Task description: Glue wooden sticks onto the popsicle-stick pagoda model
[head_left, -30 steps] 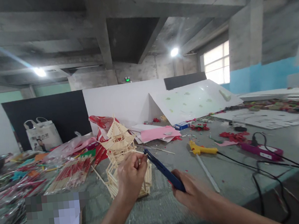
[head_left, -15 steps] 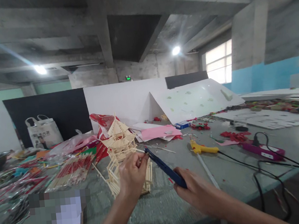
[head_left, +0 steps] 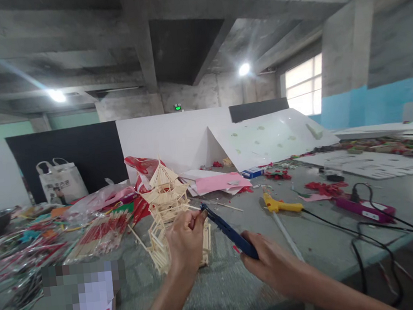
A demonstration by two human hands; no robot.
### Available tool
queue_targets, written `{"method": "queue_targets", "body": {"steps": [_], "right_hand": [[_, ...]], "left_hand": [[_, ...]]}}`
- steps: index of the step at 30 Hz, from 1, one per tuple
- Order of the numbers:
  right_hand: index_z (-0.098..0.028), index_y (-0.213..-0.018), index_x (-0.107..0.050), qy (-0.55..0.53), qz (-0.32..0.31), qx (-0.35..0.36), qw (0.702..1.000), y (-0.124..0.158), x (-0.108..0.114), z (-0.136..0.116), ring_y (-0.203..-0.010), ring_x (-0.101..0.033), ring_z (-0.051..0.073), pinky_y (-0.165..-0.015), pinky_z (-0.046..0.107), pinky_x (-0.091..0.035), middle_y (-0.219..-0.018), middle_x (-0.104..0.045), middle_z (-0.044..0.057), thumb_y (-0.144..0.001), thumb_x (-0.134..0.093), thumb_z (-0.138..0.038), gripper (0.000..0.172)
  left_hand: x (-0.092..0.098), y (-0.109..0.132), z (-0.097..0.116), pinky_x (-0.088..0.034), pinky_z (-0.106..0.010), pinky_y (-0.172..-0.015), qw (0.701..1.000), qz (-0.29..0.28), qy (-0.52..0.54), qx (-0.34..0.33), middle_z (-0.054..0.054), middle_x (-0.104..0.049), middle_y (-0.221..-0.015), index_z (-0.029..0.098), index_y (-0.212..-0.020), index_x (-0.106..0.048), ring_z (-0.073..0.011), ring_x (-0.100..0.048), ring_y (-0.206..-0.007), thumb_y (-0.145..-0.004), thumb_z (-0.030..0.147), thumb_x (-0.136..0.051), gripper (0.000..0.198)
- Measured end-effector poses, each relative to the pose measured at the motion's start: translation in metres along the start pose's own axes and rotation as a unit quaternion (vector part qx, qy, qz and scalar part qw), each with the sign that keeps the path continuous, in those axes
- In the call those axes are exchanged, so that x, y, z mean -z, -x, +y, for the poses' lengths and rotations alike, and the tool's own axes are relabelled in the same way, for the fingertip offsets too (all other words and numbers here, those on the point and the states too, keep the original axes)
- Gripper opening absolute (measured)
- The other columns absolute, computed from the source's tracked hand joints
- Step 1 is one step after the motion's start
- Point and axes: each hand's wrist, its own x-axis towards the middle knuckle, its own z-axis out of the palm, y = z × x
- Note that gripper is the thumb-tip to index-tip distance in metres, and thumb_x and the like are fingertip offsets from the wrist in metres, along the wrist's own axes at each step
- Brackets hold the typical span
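Right grip (head_left: 265,254) clasps blue tool (head_left: 232,233); unclear what left grip (head_left: 184,240) holds; bag (head_left: 75,183) lettering (head_left: 59,184) illegible

Left hand (head_left: 185,237): ours, pinched closed in front of a pale stick pagoda (head_left: 164,193); anything inside the pinch is hidden.
Right hand (head_left: 265,256): ours, gripping a long dark-blue tool (head_left: 232,231), its tip just beside that pinch.
Table (head_left: 220,295), right: we see a yellow glue gun (head_left: 282,205) and purple power strip (head_left: 365,209).
Table, left: bundled red-and-pale sticks (head_left: 102,233), a white bag (head_left: 63,183) behind.
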Motion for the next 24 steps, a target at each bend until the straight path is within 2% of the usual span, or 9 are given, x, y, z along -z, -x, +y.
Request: {"method": "queue_targets", "body": {"steps": [6, 11, 14, 18, 21, 24], "right_hand": [[-0.017, -0.077, -0.047, -0.018, -0.001, 0.003, 1.0, -0.003, -0.003, 0.002, -0.057, -0.047, 0.011, -0.052, 0.022, -0.028, -0.063, -0.052, -0.001, -0.082, -0.04, -0.028, 0.014], [-0.017, -0.073, -0.046, -0.056, 0.028, -0.006, 0.998, -0.013, 0.0, -0.001, -0.045, -0.043, 0.008, -0.044, 0.02, -0.026, -0.051, -0.046, -0.004, -0.085, -0.039, -0.041, 0.028], [-0.017, -0.066, -0.044, -0.061, 0.055, -0.009, 0.997, -0.035, 0.008, -0.004, -0.038, -0.04, 0.007, -0.04, 0.019, -0.025, -0.044, -0.044, -0.004, -0.084, -0.041, -0.045, 0.033], [-0.018, -0.06, -0.042, -0.103, 0.069, -0.008, 0.992, -0.078, 0.019, 0.001, -0.032, -0.042, 0.008, -0.035, 0.018, -0.029, -0.039, -0.043, -0.005, -0.082, -0.043, -0.046, 0.036], [-0.017, -0.057, -0.043, -0.134, 0.069, -0.004, 0.989, -0.107, 0.023, 0.008, -0.029, -0.044, 0.009, -0.034, 0.018, -0.032, -0.036, -0.045, -0.003, -0.081, -0.044, -0.05, 0.041], [-0.016, -0.057, -0.045, -0.154, 0.053, 0.006, 0.987, -0.127, 0.026, 0.013, -0.031, -0.047, 0.009, -0.034, 0.018, -0.035, -0.039, -0.05, -0.001, -0.078, -0.046, -0.055, 0.045]], "left_hand": [[-0.004, 0.001, -0.003, -0.033, -0.021, -0.053, 1.0, 0.001, 0.01, 0.0, 0.003, -0.056, -0.058, 0.019, -0.076, -0.07, -0.0104, -0.048, -0.054, -0.078, 0.035, -0.056, 0.021], [-0.003, -0.01, 0.003, -0.036, -0.022, -0.059, 0.998, 0.028, -0.036, -0.053, 0.001, -0.059, -0.061, 0.018, -0.074, -0.068, -0.0121, -0.053, -0.059, -0.079, 0.03, -0.056, 0.018], [-0.01, -0.033, 0.007, -0.038, -0.023, -0.062, 0.994, 0.035, -0.075, -0.075, 0.0, -0.061, -0.064, 0.018, -0.072, -0.067, -0.0133, -0.055, -0.064, -0.08, 0.03, -0.055, 0.019], [-0.027, -0.077, 0.006, -0.039, -0.024, -0.068, 0.984, -0.001, -0.142, -0.105, -0.003, -0.065, -0.074, 0.017, -0.075, -0.066, -0.0153, -0.059, -0.075, -0.084, 0.033, -0.048, 0.025], [-0.037, -0.106, 0.003, -0.04, -0.026, -0.067, 0.98, -0.018, -0.163, -0.115, -0.006, -0.066, -0.078, 0.016, -0.077, -0.066, -0.0177, -0.059, -0.077, -0.086, 0.033, -0.044, 0.029], [-0.04, -0.124, 0.002, -0.04, -0.027, -0.067, 0.974, -0.038, -0.184, -0.123, -0.008, -0.066, -0.081, 0.016, -0.079, -0.066, -0.0197, -0.06, -0.079, -0.085, 0.033, -0.042, 0.03]]}}
